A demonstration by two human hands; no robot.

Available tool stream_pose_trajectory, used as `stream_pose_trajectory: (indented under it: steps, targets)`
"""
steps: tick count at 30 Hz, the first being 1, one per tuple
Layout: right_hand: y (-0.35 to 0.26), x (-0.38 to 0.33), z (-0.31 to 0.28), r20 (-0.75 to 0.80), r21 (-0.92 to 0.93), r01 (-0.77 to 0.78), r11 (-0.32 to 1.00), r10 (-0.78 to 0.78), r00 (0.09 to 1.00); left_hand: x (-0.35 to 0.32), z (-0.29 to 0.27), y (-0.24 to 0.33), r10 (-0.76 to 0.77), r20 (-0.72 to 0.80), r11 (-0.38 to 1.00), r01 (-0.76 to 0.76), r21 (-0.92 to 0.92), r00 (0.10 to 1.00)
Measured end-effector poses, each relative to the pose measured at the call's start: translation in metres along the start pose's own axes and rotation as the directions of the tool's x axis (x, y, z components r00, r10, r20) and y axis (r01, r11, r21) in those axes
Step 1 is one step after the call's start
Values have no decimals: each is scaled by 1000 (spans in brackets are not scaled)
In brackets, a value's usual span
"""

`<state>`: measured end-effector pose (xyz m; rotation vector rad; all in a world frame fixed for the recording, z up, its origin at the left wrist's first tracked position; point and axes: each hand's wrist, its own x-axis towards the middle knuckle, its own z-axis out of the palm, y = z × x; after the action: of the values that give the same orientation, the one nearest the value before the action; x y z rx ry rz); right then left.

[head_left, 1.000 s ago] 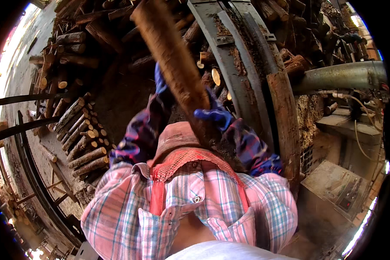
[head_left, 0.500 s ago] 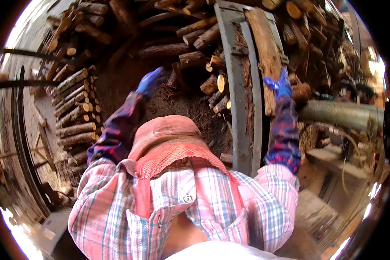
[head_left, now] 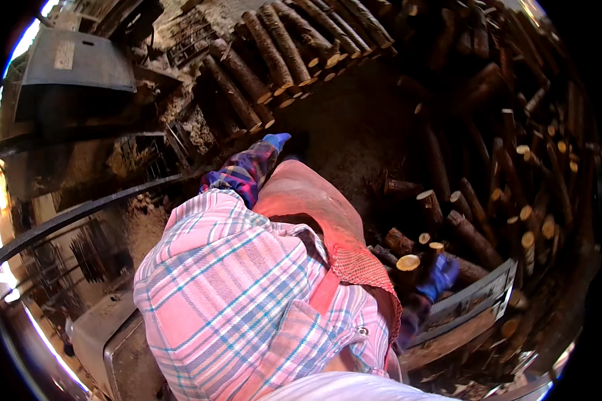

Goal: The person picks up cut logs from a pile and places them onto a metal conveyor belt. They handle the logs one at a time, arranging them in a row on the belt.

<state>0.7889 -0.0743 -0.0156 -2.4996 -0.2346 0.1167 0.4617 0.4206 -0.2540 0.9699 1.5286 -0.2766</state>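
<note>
My plaid shirt (head_left: 247, 294) and red apron (head_left: 328, 220) fill the near view. My right hand (head_left: 440, 275), in a blue glove, rests among cut log ends (head_left: 408, 262) just beside a grey metal frame (head_left: 468, 304); whether it grips one I cannot tell. My left hand (head_left: 275, 141) reaches farther out toward dark ground below a row of logs (head_left: 274, 60); its fingers are too small to judge.

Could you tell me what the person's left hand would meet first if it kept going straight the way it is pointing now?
Probably the stacked logs. The left hand, in a blue glove, points up and away over dark, bare ground, and the cut ends of that row lie just beyond it. Depth is hard to judge in this fisheye view.
</note>
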Motion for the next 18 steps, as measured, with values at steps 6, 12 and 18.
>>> stream_pose_trajectory:
  steps: [6,12,18]
  targets:
    - [-141,42,276,703,261,-157,952,-76,707,77,-25,70,26,202,991,1,-132,979]
    - [-328,151,515,740,97,428,899,-352,573,78,-66,93,41,189,861,61,-505,981]
    - [-388,243,716,644,-4,486,874,-369,670,88,-114,-5,-308,162,728,342,-594,937]
